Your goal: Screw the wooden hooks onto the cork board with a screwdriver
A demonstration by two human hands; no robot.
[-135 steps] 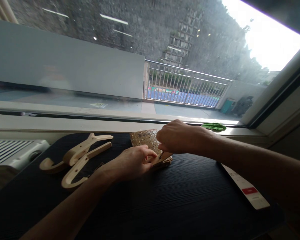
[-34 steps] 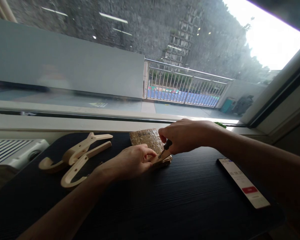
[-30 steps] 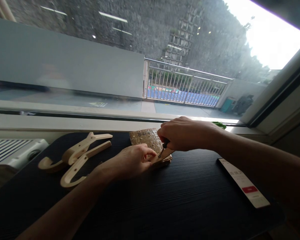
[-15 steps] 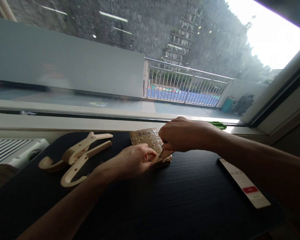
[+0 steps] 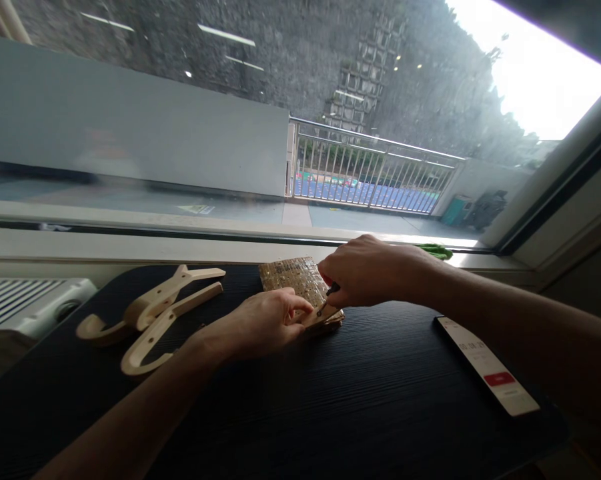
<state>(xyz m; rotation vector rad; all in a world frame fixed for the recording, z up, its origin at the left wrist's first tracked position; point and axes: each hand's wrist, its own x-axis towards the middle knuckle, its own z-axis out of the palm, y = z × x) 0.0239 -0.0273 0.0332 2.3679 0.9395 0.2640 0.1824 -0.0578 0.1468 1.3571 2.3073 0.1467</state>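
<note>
My left hand [image 5: 267, 321] pinches a small light wooden piece [image 5: 316, 316] down on a brown, tape-covered cardboard pad [image 5: 293, 277]. From the right, my right hand [image 5: 357, 270] is closed around a small tool with a dark handle and thin shaft [image 5: 332, 289]. The tool's tip meets the wooden piece at a dark spot, close to my left fingertips; its exact kind is too small to tell. Left of the pad lie two curved wooden hook-shaped parts [image 5: 155, 303] with dark holes, one near the other.
All this stands on a black wood-grain table [image 5: 300, 413]. A phone [image 5: 487, 367] with a lit screen lies at the right. Behind are a white window sill [image 5: 220, 250], a green item [image 5: 436, 251] and a large window. A white radiator [image 5: 35, 307] stands at the left.
My right hand has turned slightly, and more of the tool's dark handle shows. My left hand stays on the wooden piece.
</note>
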